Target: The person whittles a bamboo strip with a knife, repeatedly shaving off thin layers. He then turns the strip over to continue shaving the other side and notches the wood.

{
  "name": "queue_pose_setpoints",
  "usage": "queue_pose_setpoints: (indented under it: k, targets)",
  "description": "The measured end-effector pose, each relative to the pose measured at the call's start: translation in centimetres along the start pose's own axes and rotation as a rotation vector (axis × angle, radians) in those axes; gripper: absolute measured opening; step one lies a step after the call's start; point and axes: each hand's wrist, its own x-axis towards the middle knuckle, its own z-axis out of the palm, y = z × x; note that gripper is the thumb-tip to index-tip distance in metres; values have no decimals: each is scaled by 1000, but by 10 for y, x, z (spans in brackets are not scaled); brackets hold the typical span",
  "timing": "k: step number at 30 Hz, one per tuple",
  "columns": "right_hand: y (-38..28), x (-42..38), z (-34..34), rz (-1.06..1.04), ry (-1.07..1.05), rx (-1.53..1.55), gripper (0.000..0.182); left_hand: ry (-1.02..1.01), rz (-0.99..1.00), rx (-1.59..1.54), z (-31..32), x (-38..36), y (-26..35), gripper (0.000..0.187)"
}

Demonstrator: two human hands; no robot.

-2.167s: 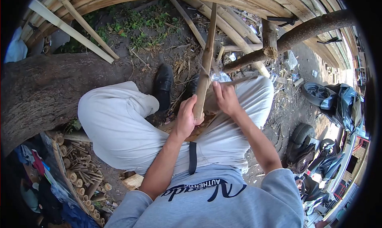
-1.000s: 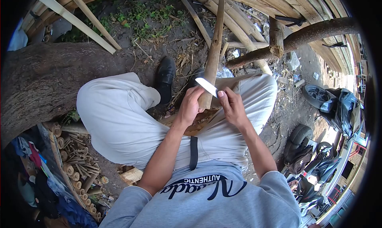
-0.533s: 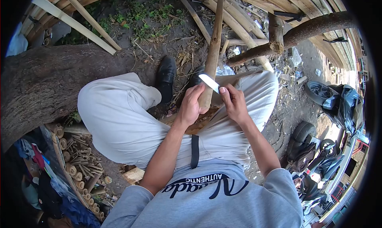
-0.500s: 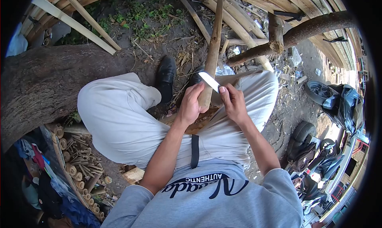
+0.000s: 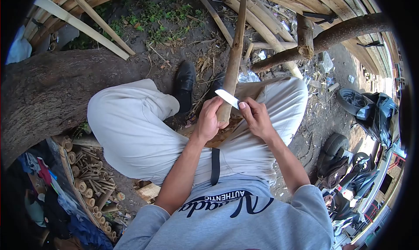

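Note:
A long bamboo pole (image 5: 234,64) comes toward me between my knees, its near cut end at my lap. My left hand (image 5: 208,119) is closed around that end from the left side. In my right hand (image 5: 258,119) is a knife (image 5: 228,99), its handle mostly hidden by the fingers. The pale blade lies crosswise over the pole, just past my left fingers, with its tip pointing left. My right thumb is pressed near the base of the blade.
A thick tree trunk (image 5: 65,84) lies on the left, and a branch (image 5: 336,38) juts in at the upper right. Cut bamboo pieces (image 5: 89,180) fill a bin at the lower left. Motorbikes (image 5: 371,110) stand on the right. Litter and shavings dot the ground.
The knife blade and my right hand have shifted slightly toward my body along the pole. My left hand keeps its hold on the pole's end.

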Motion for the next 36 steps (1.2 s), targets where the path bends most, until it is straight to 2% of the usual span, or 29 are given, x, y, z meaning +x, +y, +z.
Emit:
queue_pose_setpoints:
  k: [2,4,5,7,8,11,13,15,16,19,20,21,23,24,25,27,28,29,30,31,32,33,34,36]
  targets:
    - [4,5,-1,-2,-20,12,34,-11,-3,29,2,1,-2,26]
    - [8,12,0,51,65,27,34,142,-50,-86,9,4,-1,26]
    - [6,10,0,46,63,27,34,142,-45,-85,4,5,-4,26]
    - [-2,-1,2,17,-48,30,37,93,167,469,0,1,0,26]
    - [0,1,0,-9,-50,20,38,1,-14,17,-1,-3,0,26]
    - [12,13,0,19,26,60,37,40,-43,-51,6,3,2,26]
    - [4,10,0,63,14,69,35,-28,-1,-50,2,4,2,26]
    - [-9,1,-1,22,-89,-5,35,-25,117,265,-3,-1,-1,25]
    - [-13,1,-3,21,-88,-4,35,-3,26,73,-4,-1,-2,25]
    - [-20,0,-7,-75,-280,-61,31,-60,-27,-98,0,3,3,26]
    - [-26,-9,11,-241,-362,51,30,201,76,146,8,12,1,29]
    - [-28,-20,36,-386,-366,115,29,204,73,147,9,15,4,29]
    - [-29,-19,30,-131,-325,105,29,83,-14,86,9,18,12,28]
    - [-32,-16,19,-148,-336,104,29,342,29,201,13,19,10,26]
    - [-36,-16,4,-164,-336,160,31,153,108,283,7,16,11,26]
    - [-42,-28,-1,-164,-322,240,33,104,-87,109,5,8,13,24]
    - [-44,-33,-4,-145,-304,344,35,-14,-76,85,-1,12,12,25]
    - [-46,-35,-8,-130,-286,438,38,-28,-72,86,1,16,12,25]
    - [-39,-37,-5,51,-210,575,42,-32,-49,72,4,17,9,26]
    - [-35,-32,-5,55,-204,568,42,-30,-31,54,6,17,6,28]
    - [-30,-19,-7,155,-73,587,42,-108,-29,41,2,19,3,28]
    - [-24,-7,-7,255,56,606,43,-103,-33,35,4,19,2,28]
    - [-12,2,-5,261,49,608,43,-80,-30,17,9,17,4,28]
    - [6,20,0,25,166,235,46,-45,-26,7,8,17,5,28]
